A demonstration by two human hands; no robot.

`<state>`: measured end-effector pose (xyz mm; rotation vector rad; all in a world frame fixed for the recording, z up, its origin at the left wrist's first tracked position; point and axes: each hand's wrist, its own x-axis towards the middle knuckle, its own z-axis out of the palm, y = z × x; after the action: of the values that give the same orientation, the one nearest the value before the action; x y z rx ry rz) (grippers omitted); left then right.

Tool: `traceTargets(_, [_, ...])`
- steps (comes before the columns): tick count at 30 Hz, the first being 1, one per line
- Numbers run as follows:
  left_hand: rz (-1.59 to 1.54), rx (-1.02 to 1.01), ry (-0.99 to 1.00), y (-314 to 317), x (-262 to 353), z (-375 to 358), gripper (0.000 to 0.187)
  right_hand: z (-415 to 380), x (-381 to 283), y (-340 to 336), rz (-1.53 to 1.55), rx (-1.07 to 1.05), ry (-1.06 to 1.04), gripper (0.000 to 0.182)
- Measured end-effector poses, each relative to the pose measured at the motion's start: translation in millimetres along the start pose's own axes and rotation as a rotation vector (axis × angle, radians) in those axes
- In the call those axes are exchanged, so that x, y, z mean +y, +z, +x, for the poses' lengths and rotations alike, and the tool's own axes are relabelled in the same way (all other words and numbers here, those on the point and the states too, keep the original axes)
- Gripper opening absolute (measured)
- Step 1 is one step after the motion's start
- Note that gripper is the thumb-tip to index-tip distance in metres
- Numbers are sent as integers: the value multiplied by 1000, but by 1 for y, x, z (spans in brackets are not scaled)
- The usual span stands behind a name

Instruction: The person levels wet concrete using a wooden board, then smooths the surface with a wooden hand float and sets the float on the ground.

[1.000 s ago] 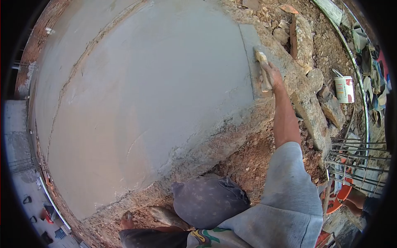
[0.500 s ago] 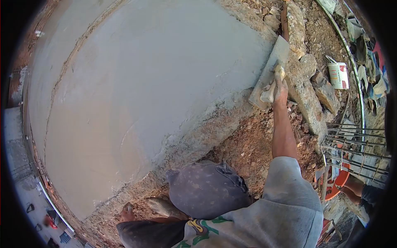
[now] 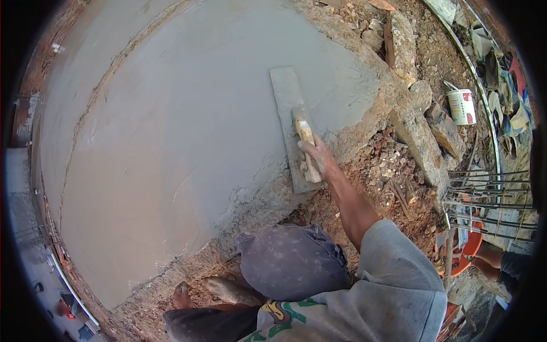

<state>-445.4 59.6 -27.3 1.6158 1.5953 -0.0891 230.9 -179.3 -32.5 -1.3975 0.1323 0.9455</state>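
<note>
Evidently the right hand (image 3: 320,157) grips the float (image 3: 288,134) by its handle (image 3: 305,131), presumably so that the blade (image 3: 282,91) can rest flat on the cement (image 3: 171,114), its near end (image 3: 303,183) at the rough edge (image 3: 268,202), while the left hand is out of sight.

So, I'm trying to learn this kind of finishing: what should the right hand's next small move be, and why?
Probably a light sweep of the trowel leftward along the near edge. The right hand grips it, its near end reaches the rough strip bordering the grey surface, and that strip looks uneven while most of the surface looks smooth.
</note>
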Motion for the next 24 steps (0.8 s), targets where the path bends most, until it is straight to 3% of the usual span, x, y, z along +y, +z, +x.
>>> traceTargets(3, [115, 41, -5, 10, 37, -9, 33, -31, 7, 41, -365, -339, 111, 45])
traceTargets(5, [66, 13, 21, 16, 52, -10, 32, -28, 43, 58, -773, -479, -229, 45])
traceTargets(7, [56, -6, 161, 17, 53, -10, 31, -34, 44, 71, -878, -576, -239, 48])
traceTargets(9, [117, 17, 160, 12, 43, -8, 31, -29, 41, 74, -923, -650, -285, 48])
traceTargets(13, [-89, 50, -23, 12, 10, 3, 29, -3, 23, 49, -948, -567, -289, 44])
traceTargets(15, [-5, 62, 13, 9, 23, -6, 30, 8, -5, 30, -934, -464, -235, 42])
traceTargets(19, [135, 58, 115, 2, 26, -8, 31, 47, -54, -32, -688, -282, -127, 32])
traceTargets(21, [132, 120, 33, 7, 32, -8, 31, 44, -93, -62, -493, -91, -70, 33])
traceTargets(24, [56, 137, -21, 13, 35, -14, 29, 61, -114, -141, -403, 158, -231, 40])
